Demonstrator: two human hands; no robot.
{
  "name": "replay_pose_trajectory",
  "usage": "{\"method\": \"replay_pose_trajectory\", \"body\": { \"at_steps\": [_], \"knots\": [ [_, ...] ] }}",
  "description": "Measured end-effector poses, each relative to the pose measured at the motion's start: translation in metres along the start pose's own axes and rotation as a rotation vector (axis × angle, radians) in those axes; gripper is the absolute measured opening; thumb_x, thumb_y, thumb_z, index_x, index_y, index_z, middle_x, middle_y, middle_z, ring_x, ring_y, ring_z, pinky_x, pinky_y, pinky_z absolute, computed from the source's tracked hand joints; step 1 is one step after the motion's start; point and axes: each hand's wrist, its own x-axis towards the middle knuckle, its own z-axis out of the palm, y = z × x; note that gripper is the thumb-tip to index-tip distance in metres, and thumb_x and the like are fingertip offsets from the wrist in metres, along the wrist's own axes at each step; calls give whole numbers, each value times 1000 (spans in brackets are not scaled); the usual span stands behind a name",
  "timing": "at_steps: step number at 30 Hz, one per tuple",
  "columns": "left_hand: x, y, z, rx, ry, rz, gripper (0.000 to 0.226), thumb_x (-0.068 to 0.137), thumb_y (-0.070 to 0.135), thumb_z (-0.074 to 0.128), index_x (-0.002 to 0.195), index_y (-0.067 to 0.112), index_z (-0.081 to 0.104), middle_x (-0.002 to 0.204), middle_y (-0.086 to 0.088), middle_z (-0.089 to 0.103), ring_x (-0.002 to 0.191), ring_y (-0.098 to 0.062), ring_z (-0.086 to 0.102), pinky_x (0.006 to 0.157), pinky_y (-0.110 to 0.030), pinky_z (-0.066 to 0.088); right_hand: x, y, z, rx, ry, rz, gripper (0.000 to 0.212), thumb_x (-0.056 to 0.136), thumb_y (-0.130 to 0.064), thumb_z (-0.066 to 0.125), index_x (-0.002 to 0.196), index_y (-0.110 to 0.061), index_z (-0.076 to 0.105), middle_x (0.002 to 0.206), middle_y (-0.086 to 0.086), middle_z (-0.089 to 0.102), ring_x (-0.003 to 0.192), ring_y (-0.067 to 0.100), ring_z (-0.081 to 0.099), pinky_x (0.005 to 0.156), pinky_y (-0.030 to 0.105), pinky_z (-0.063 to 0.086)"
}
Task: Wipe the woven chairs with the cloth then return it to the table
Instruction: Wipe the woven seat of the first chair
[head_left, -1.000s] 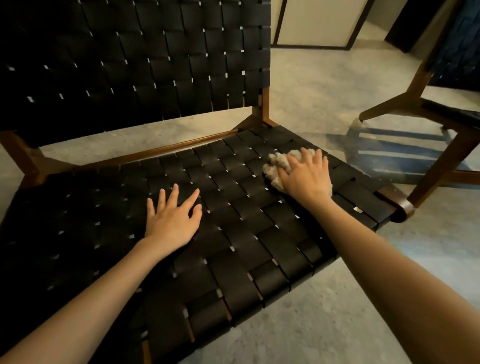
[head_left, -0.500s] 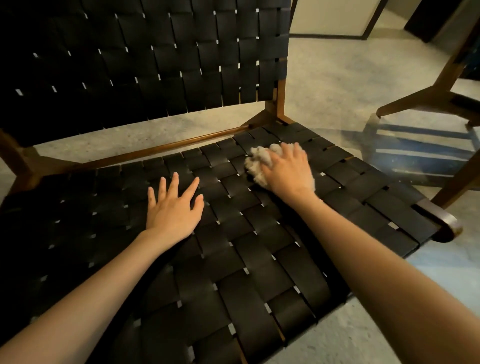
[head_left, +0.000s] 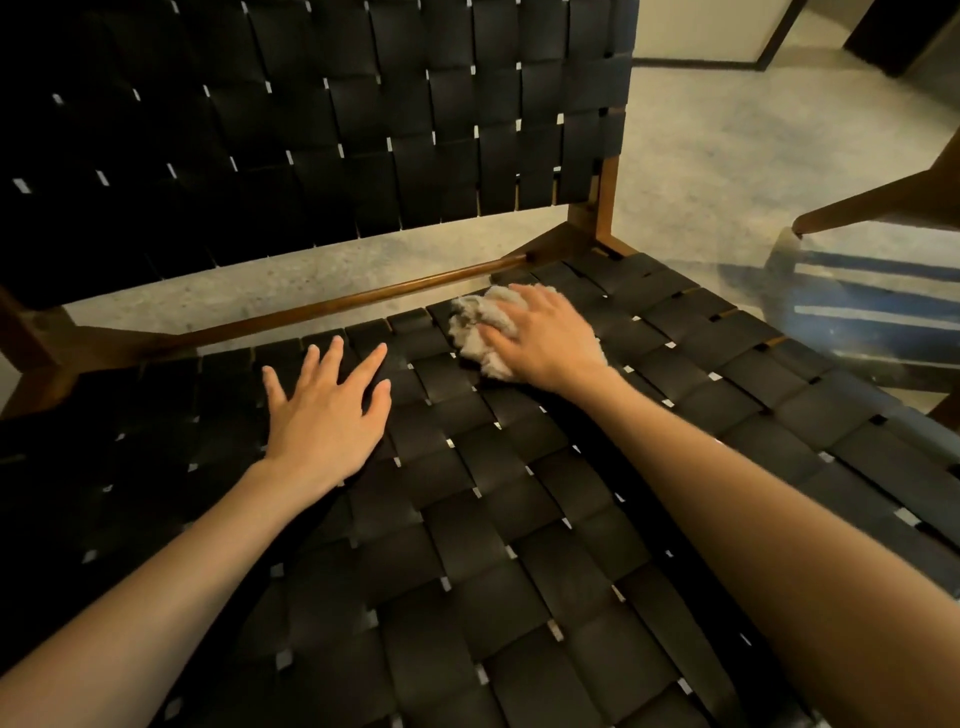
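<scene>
Pressing a bunched pale cloth (head_left: 478, 327) onto the black woven seat (head_left: 467, 519) of a wooden-framed chair, a person leaned over the furniture with both bare forearms stretched out. The cloth sat just in front of the chair's rear rail (head_left: 337, 306), toward that rail's right end, touching the woven straps. The right hand (head_left: 545, 340) lay on top of it, fingers curved over the wad and the grip clamped on it, so that only the cloth's left part showed from under the fingers; that hand was slightly blurred.

The left hand (head_left: 324, 410) rested flat on the seat in front of the middle of the rear rail, a little nearer the camera than the cloth. Its fingers were straight and spread, the grip apart and holding nothing. The two hands were near each other but not touching.

Above the rear rail rose the woven backrest (head_left: 311, 130), made of the same black straps, with a strip of speckled grey floor (head_left: 727, 156) visible through the gap between the two. To the right of the rail, well apart from it, a slanted wooden piece of another piece of furniture (head_left: 883, 202) entered the picture. Below it lay a see-through surface showing blue stripes, too unclear to identify.
</scene>
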Motion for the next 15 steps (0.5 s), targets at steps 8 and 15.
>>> {"method": "replay_pose_trajectory", "body": {
  "at_steps": [8, 15],
  "knots": [
    [-9, -32, -5, -39, 25, 40, 51, 99, 48, 12, 149, 38, 12, 159, 2, 8, 146, -16, 2, 119, -40, 1, 31, -9, 5, -134, 164, 328, 51, 98, -50, 28, 129, -19, 54, 130, 13, 54, 118, 32, 45, 105, 43, 31],
    [-34, -72, -18, -7, -23, -10, 52, 98, 52, 12, 148, 42, 11, 160, 4, 5, 146, -15, 0, 117, -44, -4, 11, -68, 3, 127, 141, 88, 55, 95, -56, 35, 132, -19, 54, 132, 12, 54, 120, 30, 46, 102, 41, 34]
  ]
}}
